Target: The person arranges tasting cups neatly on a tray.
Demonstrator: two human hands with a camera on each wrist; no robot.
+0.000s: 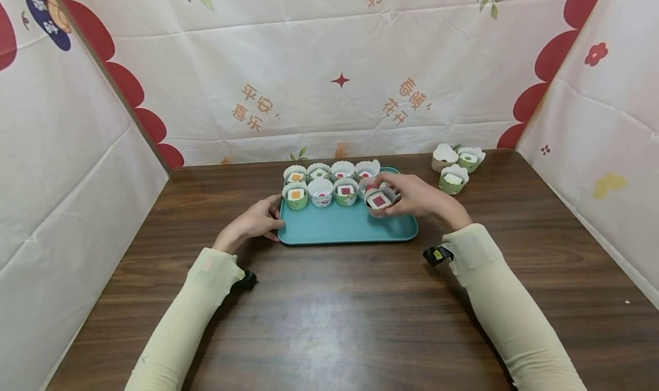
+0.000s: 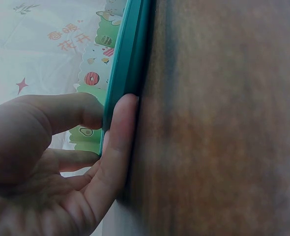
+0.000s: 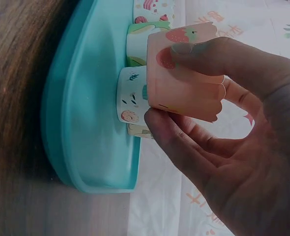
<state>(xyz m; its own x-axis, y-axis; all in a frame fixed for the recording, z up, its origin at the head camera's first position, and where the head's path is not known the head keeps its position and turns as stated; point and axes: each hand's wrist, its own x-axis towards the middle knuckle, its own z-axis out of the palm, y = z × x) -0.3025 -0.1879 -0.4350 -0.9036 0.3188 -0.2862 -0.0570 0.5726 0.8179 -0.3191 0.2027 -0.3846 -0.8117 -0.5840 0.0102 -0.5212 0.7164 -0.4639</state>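
My right hand (image 1: 412, 195) pinches a pink paper baking cup (image 3: 184, 73) with a strawberry print between thumb and fingers. In the head view this cup (image 1: 380, 201), with a white and dark-red square inside, overlaps the right end of the front row on a teal tray (image 1: 340, 226). Two rows of printed paper cups stand along the tray's back half, several with small coloured pieces inside, such as the green cup (image 1: 296, 196) with an orange square. My left hand (image 1: 255, 218) grips the tray's left rim (image 2: 120, 73), thumb and fingers against the edge.
Three more paper cups stand at the table's back right, the nearest a green one (image 1: 453, 179) with a white piece inside. The brown wooden table (image 1: 319, 311) meets a printed cloth (image 1: 329, 122) at the back, and cloth walls flank both sides.
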